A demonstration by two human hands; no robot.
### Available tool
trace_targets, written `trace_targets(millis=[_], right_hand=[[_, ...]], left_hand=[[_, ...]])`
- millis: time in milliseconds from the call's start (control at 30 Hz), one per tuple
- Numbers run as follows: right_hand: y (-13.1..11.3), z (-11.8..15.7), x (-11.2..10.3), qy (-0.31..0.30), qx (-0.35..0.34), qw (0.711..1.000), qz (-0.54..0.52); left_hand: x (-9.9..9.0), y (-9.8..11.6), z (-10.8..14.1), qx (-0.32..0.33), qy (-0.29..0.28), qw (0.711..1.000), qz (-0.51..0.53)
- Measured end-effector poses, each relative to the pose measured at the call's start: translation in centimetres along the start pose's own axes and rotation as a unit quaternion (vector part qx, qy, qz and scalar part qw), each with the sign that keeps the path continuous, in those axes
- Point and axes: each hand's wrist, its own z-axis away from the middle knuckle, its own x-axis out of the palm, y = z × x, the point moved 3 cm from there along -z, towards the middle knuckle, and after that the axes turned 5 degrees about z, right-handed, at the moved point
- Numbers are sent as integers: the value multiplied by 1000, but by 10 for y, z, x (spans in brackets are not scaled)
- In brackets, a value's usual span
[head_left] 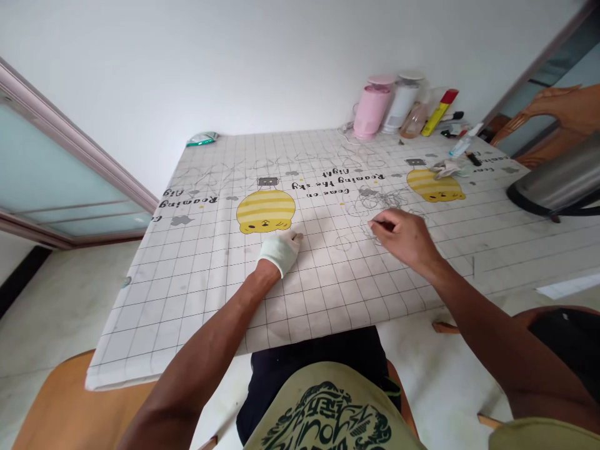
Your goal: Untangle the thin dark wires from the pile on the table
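hands on the counter (197, 312): left hand (277, 253) in a white wrap (281, 250), fingers curled, resting on the surface, nothing visibly held; right hand (404, 239) narrowly pinched at the near edge of a loose tangle of thin wire (382, 203), grip on it unconfirmed.

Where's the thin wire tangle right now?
In the head view, the wire tangle lies on the grid-printed tablecloth, just beyond the right hand and left of the yellow striped print.
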Motion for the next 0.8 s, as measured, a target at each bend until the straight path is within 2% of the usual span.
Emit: trace_targets(millis=[100, 200, 333, 433, 500, 567, 600, 700, 800], right_hand=[[10, -3, -25, 26, 75, 995, -62], [24, -6, -34, 32, 112, 983, -145], [35, -10, -32, 52, 115, 965, -231], [27, -9, -31, 90, 73, 973, -198], [13, -5, -28, 133, 0, 983, -127], [-7, 0, -20, 155, -126, 979, -40], [-17, 2, -13, 154, -200, 968, 3], [-43, 10, 14, 132, -404, 899, 102], [-61, 14, 39, 129, -516, 835, 144]], left_hand=[[-1, 2, 2, -3, 3, 1000, 3], [-2, 3, 3, 0, 5, 1000, 1], [-2, 3, 3, 8, 12, 1000, 4], [-6, 5, 5, -11, 20, 998, 56], [-10, 7, 9, -17, 26, 989, 142], [-12, 11, 14, 1, 13, 967, 256], [-12, 12, 16, 18, -4, 950, 313], [-8, 15, 20, 46, -72, 891, 447], [-2, 14, 18, 43, -95, 847, 521]])
